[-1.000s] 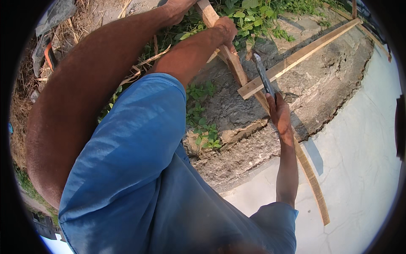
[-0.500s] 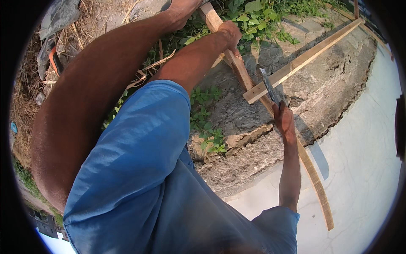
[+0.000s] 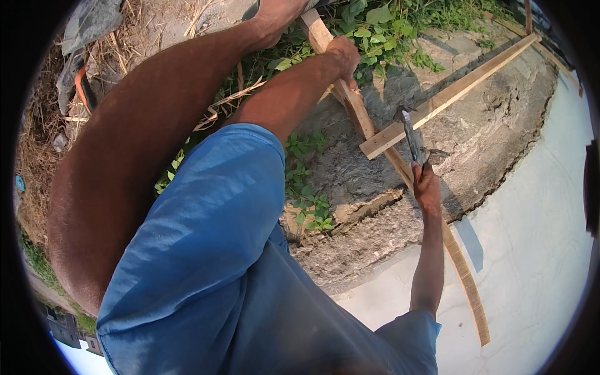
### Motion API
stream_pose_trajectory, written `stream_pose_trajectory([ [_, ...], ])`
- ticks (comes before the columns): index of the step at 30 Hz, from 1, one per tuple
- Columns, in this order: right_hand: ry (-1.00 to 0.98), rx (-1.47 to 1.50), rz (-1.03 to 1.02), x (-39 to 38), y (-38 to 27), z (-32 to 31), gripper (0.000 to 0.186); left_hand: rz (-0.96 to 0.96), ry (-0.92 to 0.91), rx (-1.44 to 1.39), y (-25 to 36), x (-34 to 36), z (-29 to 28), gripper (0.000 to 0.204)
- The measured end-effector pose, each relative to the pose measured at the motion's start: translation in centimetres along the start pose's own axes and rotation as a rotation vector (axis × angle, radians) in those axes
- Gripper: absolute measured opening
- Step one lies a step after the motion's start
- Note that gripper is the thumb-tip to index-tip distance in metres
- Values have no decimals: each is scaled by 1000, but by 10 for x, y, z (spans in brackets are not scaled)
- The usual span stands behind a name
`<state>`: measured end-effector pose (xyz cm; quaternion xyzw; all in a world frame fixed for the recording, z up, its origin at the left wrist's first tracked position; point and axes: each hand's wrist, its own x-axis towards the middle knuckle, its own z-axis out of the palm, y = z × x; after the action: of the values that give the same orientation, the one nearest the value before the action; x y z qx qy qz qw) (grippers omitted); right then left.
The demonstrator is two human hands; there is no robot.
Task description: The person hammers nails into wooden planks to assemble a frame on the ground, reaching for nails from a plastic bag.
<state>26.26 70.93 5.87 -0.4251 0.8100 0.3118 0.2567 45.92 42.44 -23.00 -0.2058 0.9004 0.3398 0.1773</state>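
My left hand point(image 3: 342, 57) is closed round a long wooden batten point(image 3: 359, 119) near its upper end. The batten slants down to the right across a stone ledge. My right hand point(image 3: 427, 190) grips the lower part of a hammer point(image 3: 412, 142), whose shiny end points up. A second, lighter wooden strip point(image 3: 459, 94) crosses the batten, and its near end juts out to the left of it. The hammer stands in front of this strip, just right of the crossing; whether they touch I cannot tell.
Green leafy plants point(image 3: 381, 31) grow at the top and beside the rough stone ledge point(image 3: 350, 181). A pale smooth surface point(image 3: 531, 250) lies at lower right. My bare leg point(image 3: 119, 156) is bent at left, near dry straw and an orange-and-black object point(image 3: 82, 87).
My right hand and the hammer have moved slightly down and to the right. My left hand stays closed on the batten in nearly the same place.
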Motion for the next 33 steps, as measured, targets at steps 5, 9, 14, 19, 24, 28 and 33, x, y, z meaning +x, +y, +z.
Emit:
stream_pose_trajectory([
  [5, 497, 419, -276, -19, -119, -135, 37, -4, 33, -42, 59, -2, 33, 61],
  [9, 474, 601, -396, -2, -92, -77, 43, 5, -26, -16, 42, -9, 3, 65],
  [14, -95, -48, 47, 9, -7, 34, 35, 9, -29, -36, 14, -2, 2, 68],
  [19, 311, 314, -132, -27, -76, -97, 32, 28, -46, -42, 70, 8, 11, 68],
  [24, 638, 376, -408, -3, -61, -57, 32, 35, -24, -35, 45, 20, -2, 74],
  [28, -104, -141, 27, 6, 27, 43, 39, 45, -19, 28, 33, 20, -11, 78],
  [33, 107, 131, 63, -53, -17, -35, 40, 62, -104, -73, 69, 12, -14, 75],
])
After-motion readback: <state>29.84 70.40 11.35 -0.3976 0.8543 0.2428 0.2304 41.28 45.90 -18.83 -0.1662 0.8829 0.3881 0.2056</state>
